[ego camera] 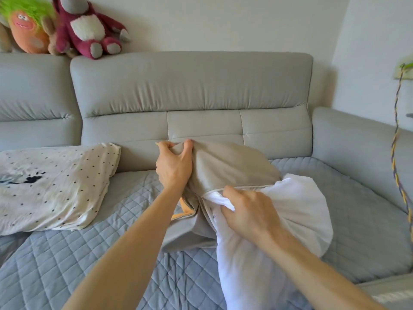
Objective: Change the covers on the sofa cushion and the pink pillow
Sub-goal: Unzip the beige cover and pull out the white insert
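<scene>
The beige cover [225, 166] lay on the quilted seat pad [67, 260], its closed end toward the sofa's backrest [192, 86], its open mouth toward the person. The left hand [173, 166] pinched that far corner in curled fingers. The right hand [248, 211], nearer the person at the mouth, clutched the white insert [299, 211], which bulged half out toward the seat's front edge. Whether it was going in or coming out, I couldn't tell; either way the move would run along that back-to-front line.

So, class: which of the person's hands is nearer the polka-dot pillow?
Left. The left hand grips the beige cover just right of the polka-dot pillow; the right hand grips the white insert farther away.
</scene>
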A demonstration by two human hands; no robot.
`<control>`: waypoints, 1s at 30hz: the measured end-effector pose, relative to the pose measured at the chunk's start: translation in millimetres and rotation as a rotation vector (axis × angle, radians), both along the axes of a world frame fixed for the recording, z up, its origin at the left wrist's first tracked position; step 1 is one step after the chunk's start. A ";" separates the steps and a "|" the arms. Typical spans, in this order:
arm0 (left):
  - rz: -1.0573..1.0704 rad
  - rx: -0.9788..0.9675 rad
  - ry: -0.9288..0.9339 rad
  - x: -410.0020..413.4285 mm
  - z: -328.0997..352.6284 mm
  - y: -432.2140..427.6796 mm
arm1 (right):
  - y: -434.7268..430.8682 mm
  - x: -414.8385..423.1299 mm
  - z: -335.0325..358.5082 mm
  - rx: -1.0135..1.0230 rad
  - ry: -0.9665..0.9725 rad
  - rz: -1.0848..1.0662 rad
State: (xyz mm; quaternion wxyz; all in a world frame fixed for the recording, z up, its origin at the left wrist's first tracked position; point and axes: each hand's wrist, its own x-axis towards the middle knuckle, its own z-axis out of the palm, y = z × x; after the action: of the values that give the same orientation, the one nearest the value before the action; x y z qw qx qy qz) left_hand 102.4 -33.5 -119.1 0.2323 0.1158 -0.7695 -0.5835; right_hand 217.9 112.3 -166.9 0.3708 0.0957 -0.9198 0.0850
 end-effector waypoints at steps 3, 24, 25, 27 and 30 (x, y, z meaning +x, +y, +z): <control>0.056 0.005 -0.033 -14.0 13.3 -7.1 | -1.3 15.7 16.2 -0.015 0.007 0.059; -0.068 -0.042 -0.150 26.3 -44.2 -70.5 | 51.1 19.1 6.7 0.015 -0.245 0.063; -0.107 -0.012 -0.110 34.5 -38.9 -66.5 | 45.6 11.7 22.7 0.048 -0.272 -0.104; -0.176 0.008 -0.015 47.7 -27.7 -56.2 | 23.9 5.6 47.2 0.100 -0.245 -0.404; -0.177 0.023 0.097 59.6 -9.0 -36.6 | -24.1 16.5 57.4 0.093 0.070 -0.501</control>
State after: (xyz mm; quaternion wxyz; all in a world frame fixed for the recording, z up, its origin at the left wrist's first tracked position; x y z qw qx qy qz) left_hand 162.0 -70.2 -128.2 0.2157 0.0217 -0.7579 -0.6153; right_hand 234.4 88.2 -109.6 0.4072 -0.1153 -0.9043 -0.0552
